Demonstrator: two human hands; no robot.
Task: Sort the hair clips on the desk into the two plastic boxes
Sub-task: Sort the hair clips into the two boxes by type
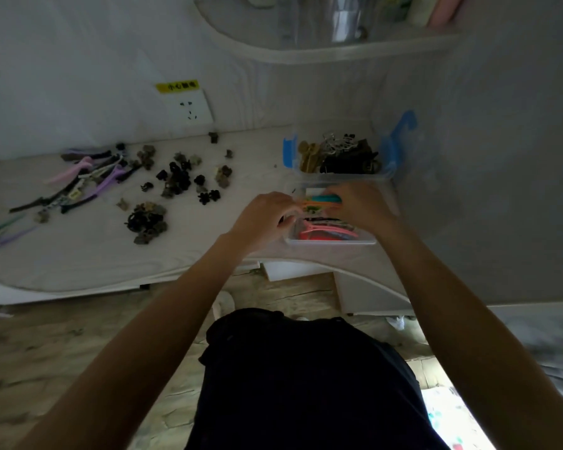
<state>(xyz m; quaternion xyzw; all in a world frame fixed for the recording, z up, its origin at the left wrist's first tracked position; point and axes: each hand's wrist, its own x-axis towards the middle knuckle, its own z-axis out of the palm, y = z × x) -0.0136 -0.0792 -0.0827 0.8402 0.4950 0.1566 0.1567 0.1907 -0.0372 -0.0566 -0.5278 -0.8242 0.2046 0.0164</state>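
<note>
Two clear plastic boxes stand at the desk's right end. The near box holds long clips in pink, red, orange and teal. The far box, with blue latches, holds brown, black and clear claw clips. My left hand curls its fingers at the near box's left rim, pinching the end of an orange long clip. My right hand reaches over the same box and holds the long clips' other end; its fingertips are hidden. Loose long clips and small dark claw clips lie scattered on the desk to the left.
A wall socket with a yellow label sits behind the desk. A curved shelf with bottles hangs above the boxes. The desk's front edge curves toward me. Wooden floor and my dark clothing lie below.
</note>
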